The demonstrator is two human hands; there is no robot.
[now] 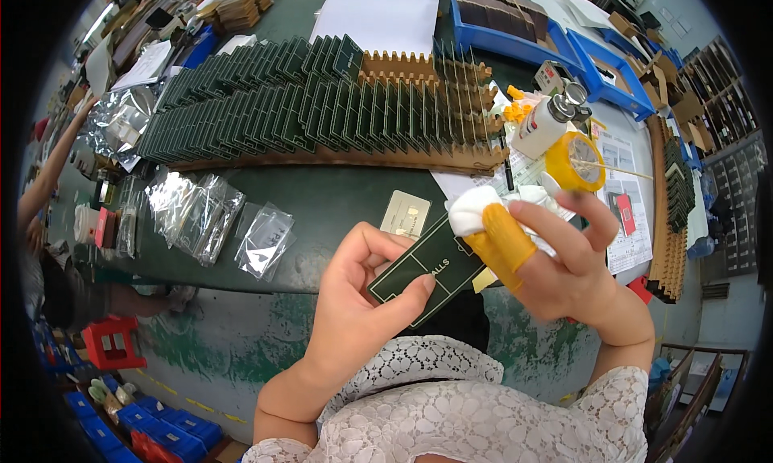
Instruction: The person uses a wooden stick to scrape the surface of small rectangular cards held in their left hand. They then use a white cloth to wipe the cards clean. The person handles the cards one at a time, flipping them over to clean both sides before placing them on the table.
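My left hand point(348, 295) grips a dark green rectangular plate point(403, 279) with thin pale lines, held tilted above the table's front edge, thumb on its face. Yellow finger covers point(509, 241) sit on fingers of my right hand point(560, 278). Those fingers press a folded white cloth point(477, 212) against the plate's upper right end and hide that corner. Just beyond the plate, a cream card point(405, 214) lies on the table. Farther back, long rows of similar green plates point(241, 113) stand in notched brown racks point(398, 67).
To the right stand a white bottle with a metal top point(546, 126) and a yellow tape roll point(575, 162) with a stick across it. Clear plastic bags point(197, 213) lie at left. Blue trays point(515, 32) stand at the back right. Another person's arm point(56, 169) reaches in at far left.
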